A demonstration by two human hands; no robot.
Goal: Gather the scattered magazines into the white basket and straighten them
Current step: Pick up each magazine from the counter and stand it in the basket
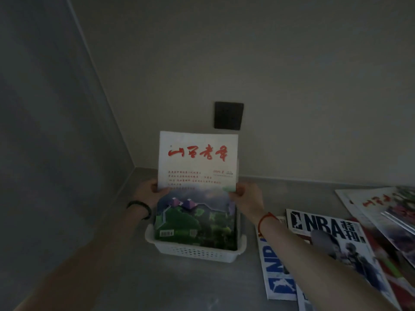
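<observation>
A white perforated basket (195, 251) sits on the grey counter near the wall corner. A magazine with red calligraphy on a white top and a green landscape below (197, 187) stands upright in it. My left hand (149, 191) grips its left edge and my right hand (246, 196) grips its right edge, both at mid-height. Another magazine's edge shows just behind it. To the right lie loose magazines: an NBA issue (332, 234), a second NBA issue (276, 265) partly under my right forearm, and a red-lettered one (386, 205).
The basket stands close to the corner where a grey side wall (56, 131) meets the back wall. A dark square wall plate (228, 115) hangs above the magazine. Bare counter (134, 277) lies in front of and left of the basket.
</observation>
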